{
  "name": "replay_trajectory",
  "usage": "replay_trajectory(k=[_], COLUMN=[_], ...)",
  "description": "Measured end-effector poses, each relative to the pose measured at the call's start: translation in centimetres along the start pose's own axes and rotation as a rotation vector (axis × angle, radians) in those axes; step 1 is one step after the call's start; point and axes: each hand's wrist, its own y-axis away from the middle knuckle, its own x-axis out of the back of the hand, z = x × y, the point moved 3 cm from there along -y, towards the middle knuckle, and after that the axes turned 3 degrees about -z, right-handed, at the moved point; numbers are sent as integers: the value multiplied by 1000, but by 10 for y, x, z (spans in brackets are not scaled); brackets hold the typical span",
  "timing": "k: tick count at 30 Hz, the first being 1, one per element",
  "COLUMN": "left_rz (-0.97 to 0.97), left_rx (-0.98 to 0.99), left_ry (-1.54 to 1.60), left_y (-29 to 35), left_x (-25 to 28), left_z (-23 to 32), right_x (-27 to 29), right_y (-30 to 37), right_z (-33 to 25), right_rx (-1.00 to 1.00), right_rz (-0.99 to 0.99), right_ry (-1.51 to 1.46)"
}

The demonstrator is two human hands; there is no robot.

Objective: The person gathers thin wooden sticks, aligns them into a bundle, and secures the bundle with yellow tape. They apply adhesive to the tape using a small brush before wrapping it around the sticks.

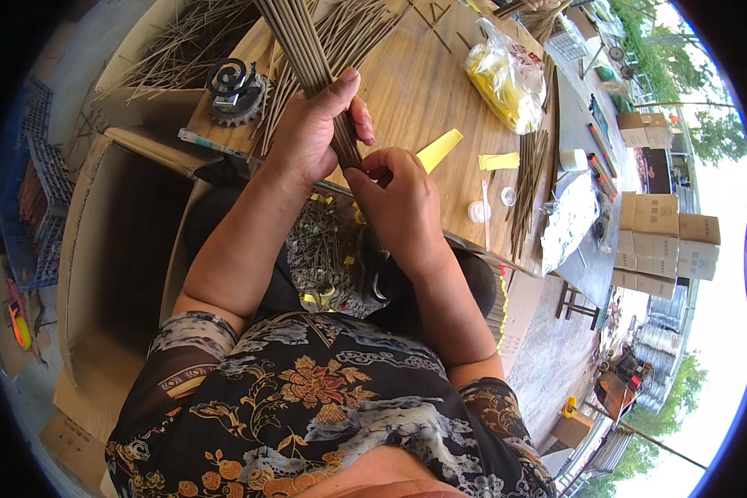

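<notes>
A bundle of thin brown incense sticks (297, 37) slants up and away from me over the near edge of the wooden table (419, 100). My left hand (319, 124) is wrapped around its lower part, thumb on top. At the bundle's near end, my right hand (402, 199) has thumb and fingers pinched together on the stick ends; the exact fingertip contact is partly hidden. Just beyond the right hand lies a yellow paper strip (440, 150). More loose sticks (361, 33) are spread on the table behind the bundle.
Left on the table stands a dark spiral coil (232, 79) on a toothed metal piece. A plastic bag with yellow contents (506, 75), yellow slips (498, 161) and small round containers (478, 212) lie rightward. Cardboard boxes (83, 241) flank me at left; stick scraps (328, 249) lie below.
</notes>
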Motion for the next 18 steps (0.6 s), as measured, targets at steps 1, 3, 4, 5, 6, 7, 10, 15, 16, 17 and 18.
replay_trajectory(k=[1,3,4,5,6,7,10,15,16,17,18], left_rz=[-1,-3,3,9,15,17,38,50,76,99,100], left_rx=[6,17,18,19,20,23,35,28,20,5,-17], left_ry=[-5,-16,-17,-19,-21,-12,14,118,154,181,169], left_y=[0,0,0,1,1,1,0,-2,-5,-7,-8], left_x=[0,2,2,1,2,2,2,7,12,16,21], left_z=[0,-1,0,0,1,1,3,14,17,21,25], right_x=[0,0,0,1,2,3,1,16,22,27,33], right_y=[0,-1,-2,-3,-4,-4,-7,-4,0,5,13], right_z=[0,0,1,0,-2,-3,1,-5,-5,-4,-3], right_rx=[-18,-41,-51,-62,-72,-83,-79,-94,-105,-118,-132], right_rz=[-12,-36,-50,-64,-78,-90,-139,-315,-363,-388,-412], right_ry=[4,-29,-46,-85,-124,-161,-230,-113,-67,-49,-30])
